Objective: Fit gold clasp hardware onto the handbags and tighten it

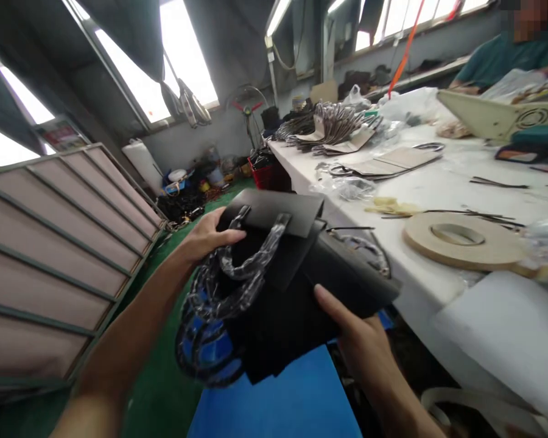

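Left hand [214, 234] and right hand [354, 325] closed around black panels [283, 316]; plastic-wrapped handles [254, 267] dangling; poster [64, 134] blurred.

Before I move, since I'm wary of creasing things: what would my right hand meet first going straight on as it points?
The right hand would first meet the black panels its thumb rests on; beyond them, the plastic-wrapped handles seem in line, though depth is unclear.

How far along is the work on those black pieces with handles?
Done, it seems: plastic-wrapped handles are attached to black panels. In hand: the left hand and right hand hold a loose stack of them. Left: possibly the pile of handled pieces on the white table, though whether those are finished isn't clear.
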`<state>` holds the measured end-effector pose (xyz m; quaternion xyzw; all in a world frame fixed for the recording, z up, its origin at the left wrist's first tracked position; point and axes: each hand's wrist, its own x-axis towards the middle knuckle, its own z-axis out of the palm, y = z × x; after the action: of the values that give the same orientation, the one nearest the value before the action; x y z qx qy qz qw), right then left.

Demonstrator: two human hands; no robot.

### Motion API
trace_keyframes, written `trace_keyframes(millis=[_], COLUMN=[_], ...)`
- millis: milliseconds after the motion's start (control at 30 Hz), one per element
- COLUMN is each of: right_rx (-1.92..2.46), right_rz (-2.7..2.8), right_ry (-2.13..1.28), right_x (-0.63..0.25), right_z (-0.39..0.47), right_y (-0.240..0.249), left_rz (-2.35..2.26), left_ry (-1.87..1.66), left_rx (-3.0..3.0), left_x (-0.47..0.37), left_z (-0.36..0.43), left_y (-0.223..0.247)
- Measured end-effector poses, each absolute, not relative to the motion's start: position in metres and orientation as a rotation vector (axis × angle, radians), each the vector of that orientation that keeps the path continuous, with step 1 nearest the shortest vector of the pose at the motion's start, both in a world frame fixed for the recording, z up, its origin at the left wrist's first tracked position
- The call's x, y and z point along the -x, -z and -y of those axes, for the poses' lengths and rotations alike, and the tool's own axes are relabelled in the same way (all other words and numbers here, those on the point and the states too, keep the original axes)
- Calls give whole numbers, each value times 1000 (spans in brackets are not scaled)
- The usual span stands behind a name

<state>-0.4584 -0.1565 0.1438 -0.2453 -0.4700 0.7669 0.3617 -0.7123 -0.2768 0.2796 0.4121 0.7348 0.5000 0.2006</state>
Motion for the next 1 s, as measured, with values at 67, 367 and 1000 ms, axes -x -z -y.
trace_keyframes(millis=[67,367,1000], right_rx=[631,788,1163], right_rz=[1101,746,1399], right_ry=[-2128,-2744,-2269], right_x=[475,543,569], right_z=[181,221,194], right_y=[-127,-19,93], left_rz=[-2162,-2209,-2241], left_ry=[-1353,-1237,-914], left_rx=[-1006,-379,-281], left_x=[720,770,808], left_z=[310,383,366], left_y=[-259,-119,103])
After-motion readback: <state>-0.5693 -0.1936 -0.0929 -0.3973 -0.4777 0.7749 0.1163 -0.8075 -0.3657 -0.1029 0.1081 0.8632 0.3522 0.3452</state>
